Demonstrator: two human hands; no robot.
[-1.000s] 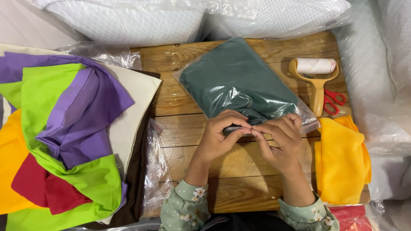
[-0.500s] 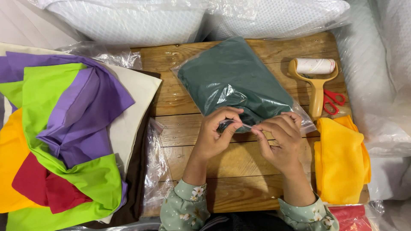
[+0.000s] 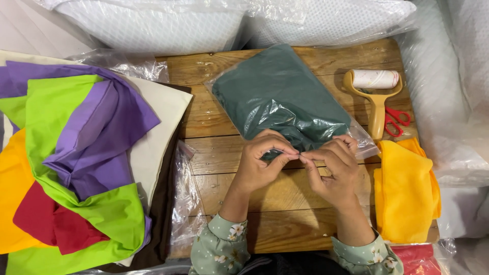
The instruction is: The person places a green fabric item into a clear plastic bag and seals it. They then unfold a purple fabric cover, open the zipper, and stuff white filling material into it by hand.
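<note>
1. Head view, hands. The left hand (image 3: pixel 262 163) and the right hand (image 3: pixel 333 168) met fingertip to fingertip at the near edge of a clear plastic bag (image 3: pixel 364 145). Each grip was narrow, thumb and forefinger pinched on the bag's open edge.

2. Head view, held thing. The bag lay flat on the wooden bench (image 3: pixel 285 203), near its middle, with its far end towards the pillows. Inside it sat a folded dark green cloth (image 3: pixel 277 91), filling most of the bag.

3. Head view, surroundings. A lint roller (image 3: pixel 376 81) with a yellow handle lay to the right of the bag, red-handled scissors (image 3: pixel 396 121) just beside it. A folded yellow cloth (image 3: pixel 406 191) rested at the right edge of the bench. A pile of coloured cloths (image 3: pixel 76 153) in purple, green, red and orange lay to the left, with loose plastic bags (image 3: pixel 186 198) beside it. Wrapped white pillows (image 3: pixel 153 20) stood beyond the bench.

4. Risks, as judged. The film looked slick and creased, so the pinched edge could slip from the fingertips. The cloth bulged near the opening and could catch in the edge, leaving it gaping.
</note>
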